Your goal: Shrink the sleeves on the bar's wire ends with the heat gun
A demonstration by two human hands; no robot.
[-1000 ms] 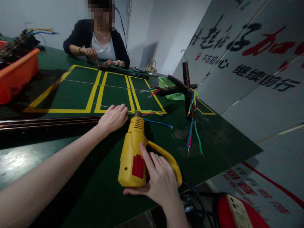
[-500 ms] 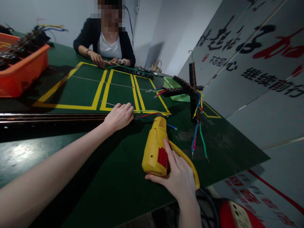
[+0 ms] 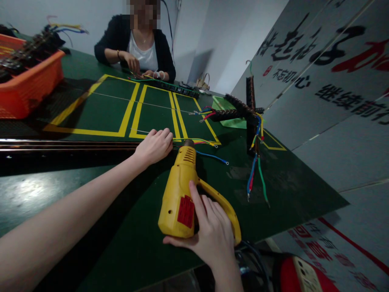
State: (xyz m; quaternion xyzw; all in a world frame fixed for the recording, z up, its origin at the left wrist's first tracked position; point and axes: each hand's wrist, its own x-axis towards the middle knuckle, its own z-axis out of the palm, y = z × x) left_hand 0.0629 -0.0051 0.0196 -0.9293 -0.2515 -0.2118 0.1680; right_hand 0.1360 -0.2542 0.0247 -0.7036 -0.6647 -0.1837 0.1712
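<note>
My right hand (image 3: 211, 225) is wrapped around the handle of a yellow heat gun (image 3: 176, 190) with a red label. Its metal nozzle points away from me at coloured wires. My left hand (image 3: 154, 147) is closed around those wires (image 3: 208, 155), green, red, yellow and blue, where they leave the end of a long dark strip (image 3: 69, 151). Ring terminals tip the yellow and blue ends. The nozzle is close beside my left fingers and overlaps the wires in view; whether it touches them I cannot tell. My fingers hide where wires and strip meet.
An orange basket (image 3: 36, 87) with black strips stands at left. Ahead, a person (image 3: 141, 52) handles wires. Crossed dark strips (image 3: 251, 111) with dangling wires rest on a green basket (image 3: 232, 123) at right. Yellow tape (image 3: 129, 109) marks the green table. A red socket unit (image 3: 291, 271) is low right.
The heat gun has moved left and slightly toward me, bringing its nozzle from the wire ends to near my left fingers. My left hand keeps its grip. The other person's hand has lifted slightly.
</note>
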